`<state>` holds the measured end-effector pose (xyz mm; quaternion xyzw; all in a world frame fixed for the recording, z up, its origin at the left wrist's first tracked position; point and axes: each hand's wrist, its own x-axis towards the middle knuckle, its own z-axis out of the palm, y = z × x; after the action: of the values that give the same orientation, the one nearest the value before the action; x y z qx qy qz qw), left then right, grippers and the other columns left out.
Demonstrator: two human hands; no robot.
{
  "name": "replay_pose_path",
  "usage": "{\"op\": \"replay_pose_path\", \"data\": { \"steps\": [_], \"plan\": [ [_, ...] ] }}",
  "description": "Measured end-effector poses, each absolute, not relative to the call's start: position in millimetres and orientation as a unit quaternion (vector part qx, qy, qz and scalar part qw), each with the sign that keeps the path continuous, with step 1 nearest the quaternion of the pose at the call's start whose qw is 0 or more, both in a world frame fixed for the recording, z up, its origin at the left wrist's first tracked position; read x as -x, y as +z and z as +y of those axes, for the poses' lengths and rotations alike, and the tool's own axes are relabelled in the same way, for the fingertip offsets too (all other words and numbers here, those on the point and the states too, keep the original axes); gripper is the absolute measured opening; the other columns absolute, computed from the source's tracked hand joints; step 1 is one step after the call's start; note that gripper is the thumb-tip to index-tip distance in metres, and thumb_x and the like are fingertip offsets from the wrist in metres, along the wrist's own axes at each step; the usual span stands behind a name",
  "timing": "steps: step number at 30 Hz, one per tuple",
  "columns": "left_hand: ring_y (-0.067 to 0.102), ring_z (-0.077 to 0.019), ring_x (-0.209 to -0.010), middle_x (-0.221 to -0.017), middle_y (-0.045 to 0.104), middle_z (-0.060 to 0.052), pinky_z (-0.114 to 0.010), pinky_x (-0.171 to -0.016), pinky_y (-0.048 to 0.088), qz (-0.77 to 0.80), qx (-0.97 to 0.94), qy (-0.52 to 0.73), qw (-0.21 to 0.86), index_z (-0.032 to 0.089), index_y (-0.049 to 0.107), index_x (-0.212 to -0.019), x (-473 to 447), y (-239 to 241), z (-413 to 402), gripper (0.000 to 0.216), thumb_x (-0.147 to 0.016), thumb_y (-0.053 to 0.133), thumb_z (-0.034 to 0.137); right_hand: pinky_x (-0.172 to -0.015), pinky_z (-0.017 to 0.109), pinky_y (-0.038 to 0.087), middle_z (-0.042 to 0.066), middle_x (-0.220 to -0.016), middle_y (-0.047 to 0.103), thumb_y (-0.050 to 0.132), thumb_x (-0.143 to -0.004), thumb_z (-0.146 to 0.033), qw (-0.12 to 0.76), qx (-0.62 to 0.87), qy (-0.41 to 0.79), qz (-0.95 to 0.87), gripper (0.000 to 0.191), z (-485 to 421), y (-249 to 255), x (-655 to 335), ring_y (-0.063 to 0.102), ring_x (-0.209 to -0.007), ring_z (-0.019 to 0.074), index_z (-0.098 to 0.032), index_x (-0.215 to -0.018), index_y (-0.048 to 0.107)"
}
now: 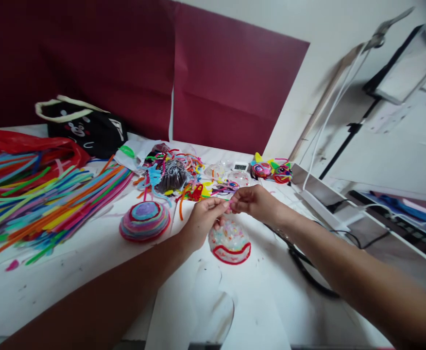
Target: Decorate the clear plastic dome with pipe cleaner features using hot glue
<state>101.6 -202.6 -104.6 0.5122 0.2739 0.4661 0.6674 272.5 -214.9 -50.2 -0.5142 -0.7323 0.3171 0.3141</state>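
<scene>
My left hand (204,218) and my right hand (253,201) meet near the middle of the table, fingertips pinched together. Between them shows a small pink piece (229,208), mostly covered by the fingers; its exact kind is too small to tell. Just below the hands lies a clear dome (228,235) speckled with coloured bits. A red fuzzy strip (232,262) forms a curved outline along its near side. To the left of my left hand sits a round form wrapped in coloured pipe cleaners (145,221), in rings of blue, red, purple and pink.
Loose pipe cleaners (59,204) spread over the left side by a red plastic bag (72,148) and a black bag (89,129). Behind the hands are a craft pile (174,175), a small digital display (240,166) and decorated balls (262,169). Black cables (307,267) run at right.
</scene>
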Motion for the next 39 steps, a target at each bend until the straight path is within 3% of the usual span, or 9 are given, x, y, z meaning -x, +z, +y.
{"op": "replay_pose_path", "data": {
  "steps": [16, 23, 28, 39],
  "plan": [
    [0.042, -0.0065, -0.037, -0.048, 0.056, 0.002, -0.019, -0.037, 0.027, 0.265, -0.595, 0.42, 0.632, 0.015, 0.065, -0.068, -100.6, -93.1, -211.1, 0.022, -0.071, 0.073, 0.035, -0.058, 0.027, 0.047, 0.004, -0.07, 0.069, 0.057, -0.082, -0.029, 0.29, 0.578, 0.17, -0.743, 0.015, -255.3, -45.4, -265.0, 0.062, -0.064, 0.0174, -0.019, -0.074, 0.066],
    [0.042, -0.0066, -0.038, -0.052, 0.057, 0.001, -0.018, -0.038, 0.03, 0.27, -0.612, 0.427, 0.609, 0.015, 0.066, -0.072, -100.2, -93.6, -205.7, 0.023, -0.077, 0.067, 0.038, -0.062, 0.027, 0.049, 0.003, -0.071, 0.068, 0.06, -0.08, -0.03, 0.355, 0.569, 0.255, -0.696, 0.012, -248.1, -55.8, -267.6, 0.063, -0.066, 0.0171, -0.019, -0.076, 0.063],
    [0.042, -0.0073, -0.037, -0.049, 0.057, 0.001, -0.019, -0.037, 0.03, 0.291, -0.608, 0.426, 0.604, 0.015, 0.068, -0.076, -100.8, -94.1, -204.5, 0.018, -0.072, 0.069, 0.033, -0.062, 0.026, 0.05, 0.002, -0.068, 0.068, 0.061, -0.078, -0.028, 0.381, 0.567, 0.304, -0.664, 0.01, -245.9, -60.6, -268.1, 0.064, -0.065, 0.0162, -0.019, -0.074, 0.062],
    [0.043, -0.0062, -0.04, -0.049, 0.055, 0.003, -0.018, -0.04, 0.031, 0.305, -0.588, 0.414, 0.624, 0.013, 0.066, -0.075, -100.1, -92.0, -204.1, 0.02, -0.073, 0.07, 0.033, -0.061, 0.026, 0.049, 0.002, -0.067, 0.067, 0.058, -0.078, -0.023, 0.388, 0.571, 0.299, -0.658, 0.009, -243.4, -59.3, -262.1, 0.063, -0.063, 0.0155, -0.017, -0.073, 0.062]
  ]
}}
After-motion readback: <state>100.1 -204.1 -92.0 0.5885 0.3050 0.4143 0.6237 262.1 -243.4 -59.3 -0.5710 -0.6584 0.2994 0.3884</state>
